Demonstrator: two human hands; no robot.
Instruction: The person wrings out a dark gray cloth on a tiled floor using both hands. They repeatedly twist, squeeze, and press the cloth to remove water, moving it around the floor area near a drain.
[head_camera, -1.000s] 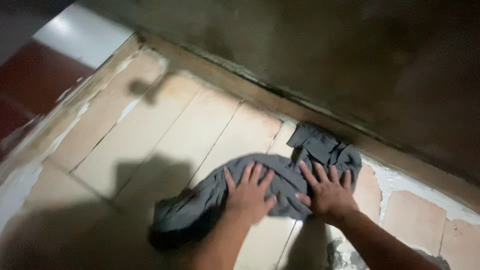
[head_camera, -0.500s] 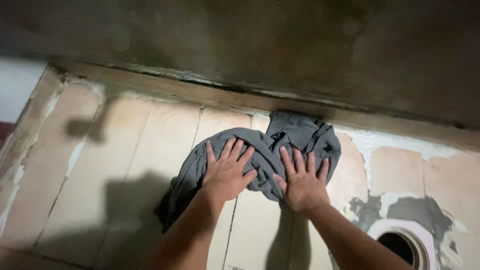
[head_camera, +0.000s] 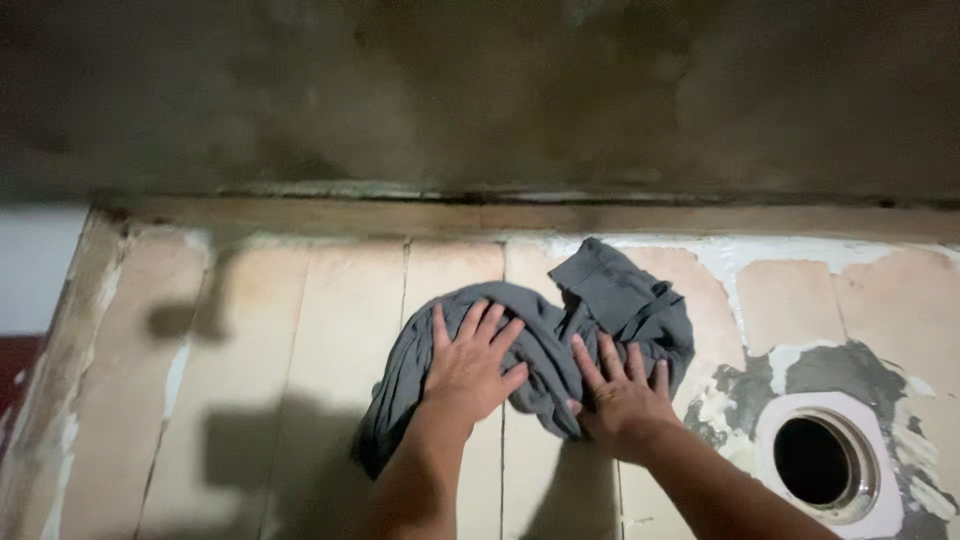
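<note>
Both hands flat, fingers spread, gripping nothing: left hand (head_camera: 468, 362) and right hand (head_camera: 618, 394) pressing down on gray rag (head_camera: 560, 335), bunched mid-frame on beige tile floor (head_camera: 300, 320). Round drain hole (head_camera: 815, 462) at lower right, well clear of rag. Dark wall (head_camera: 480, 90) across the top.

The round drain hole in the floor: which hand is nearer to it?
Right. The right hand presses the grey cloth just left of the drain hole; the left hand lies farther left on the cloth.
</note>
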